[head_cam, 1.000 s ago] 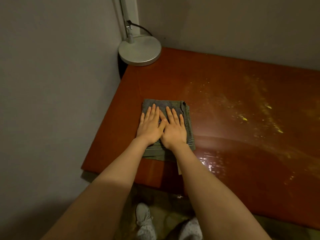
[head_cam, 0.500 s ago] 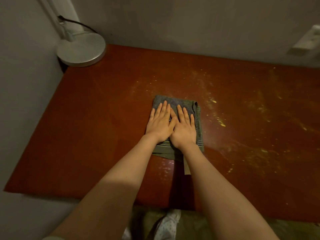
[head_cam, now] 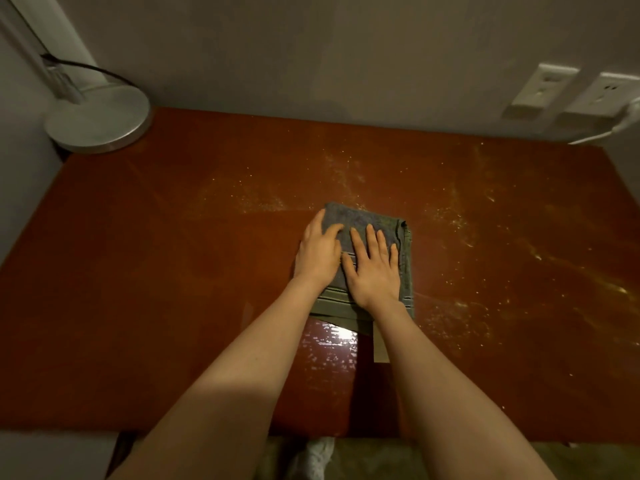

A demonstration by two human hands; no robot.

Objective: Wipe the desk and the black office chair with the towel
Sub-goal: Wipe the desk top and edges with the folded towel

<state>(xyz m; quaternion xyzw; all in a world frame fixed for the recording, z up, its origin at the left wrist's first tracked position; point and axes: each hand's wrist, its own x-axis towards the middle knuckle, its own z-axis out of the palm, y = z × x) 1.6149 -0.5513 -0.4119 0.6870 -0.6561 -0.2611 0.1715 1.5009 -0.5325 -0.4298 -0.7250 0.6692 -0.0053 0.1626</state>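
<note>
A folded grey-green towel lies flat near the middle of the red-brown desk. My left hand rests on the towel's left part, with its fingers reaching toward the left edge. My right hand presses flat on the towel's right part, fingers straight and spread. Pale dust and crumbs speckle the desk behind and to the right of the towel. A wet shiny streak shows just in front of the towel. The black office chair is out of view.
A round silver lamp base with a black cable stands in the desk's back left corner against the wall. Two white wall sockets sit above the back right edge, one with a white plug. A pale shoe shows below the front edge.
Both hands have slid the towel rightward across the desk, from near the left edge toward the middle. My left hand has shifted to the towel's left side.
</note>
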